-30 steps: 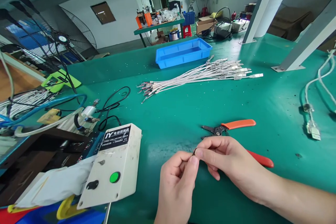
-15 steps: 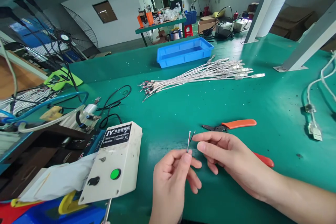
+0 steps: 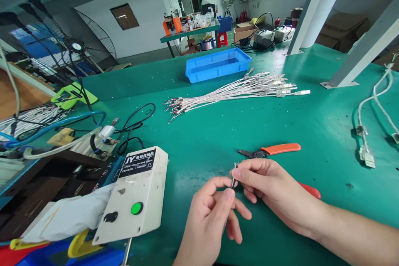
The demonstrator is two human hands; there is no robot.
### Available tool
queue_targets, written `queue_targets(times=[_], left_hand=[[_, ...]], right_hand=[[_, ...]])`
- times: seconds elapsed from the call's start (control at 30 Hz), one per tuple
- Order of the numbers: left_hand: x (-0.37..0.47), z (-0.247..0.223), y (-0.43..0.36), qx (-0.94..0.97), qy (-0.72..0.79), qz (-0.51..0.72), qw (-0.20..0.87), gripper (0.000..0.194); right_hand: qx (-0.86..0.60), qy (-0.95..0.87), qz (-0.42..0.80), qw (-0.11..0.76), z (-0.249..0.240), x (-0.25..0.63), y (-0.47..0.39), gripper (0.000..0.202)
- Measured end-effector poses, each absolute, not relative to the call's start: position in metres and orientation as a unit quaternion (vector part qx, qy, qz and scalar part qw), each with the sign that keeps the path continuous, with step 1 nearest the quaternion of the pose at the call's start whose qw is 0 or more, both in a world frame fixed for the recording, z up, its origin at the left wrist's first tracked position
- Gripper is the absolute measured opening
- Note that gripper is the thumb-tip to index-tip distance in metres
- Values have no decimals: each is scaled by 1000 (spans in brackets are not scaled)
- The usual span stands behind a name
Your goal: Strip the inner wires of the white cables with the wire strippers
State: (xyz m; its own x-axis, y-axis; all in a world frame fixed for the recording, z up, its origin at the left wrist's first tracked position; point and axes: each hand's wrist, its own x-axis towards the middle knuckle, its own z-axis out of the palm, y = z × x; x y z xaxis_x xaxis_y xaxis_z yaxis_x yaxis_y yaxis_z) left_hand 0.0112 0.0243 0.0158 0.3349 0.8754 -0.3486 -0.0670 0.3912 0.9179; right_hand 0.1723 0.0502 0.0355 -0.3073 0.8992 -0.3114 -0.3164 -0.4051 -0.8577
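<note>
My left hand (image 3: 212,216) is closed in a pinch on a cable near its end, the rest of the cable mostly hidden by the hand. Thin coloured wires (image 3: 233,182), black, red and white among them, stick up from that pinch. Thumb and forefinger of my right hand (image 3: 271,185) close on the upper part of these wires, and their tips peek out above. Behind and partly under the right hand lie wire strippers (image 3: 282,148) with orange handles. Farther back rests a bundle of white USB cables (image 3: 215,94), stripped wire ends to the left, plugs to the right.
A white control box (image 3: 149,199) with a green button stands at left. Behind the cable bundle is a blue tray (image 3: 218,75). More USB cables (image 3: 363,141) lie at right near a grey metal post (image 3: 364,45). Tubes and black cords crowd the left side.
My right fingers, beside the spread wires before, now pinch them together. The left hand has shifted slightly right and down with the cable. The view has moved a little.
</note>
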Motion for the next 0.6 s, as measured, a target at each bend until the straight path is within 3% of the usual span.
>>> queue_targets(times=[0.2, 0.43, 0.6], left_hand=[[9, 26, 25, 483, 471, 320, 665, 32], [18, 31, 18, 531, 521, 367, 558, 38], [19, 31, 17, 497, 516, 363, 596, 39]], right_hand=[[-363, -380, 749, 403, 35, 170, 49, 30], [-402, -393, 726, 396, 35, 171, 47, 22], [-401, -398, 727, 392, 36, 170, 46, 24]])
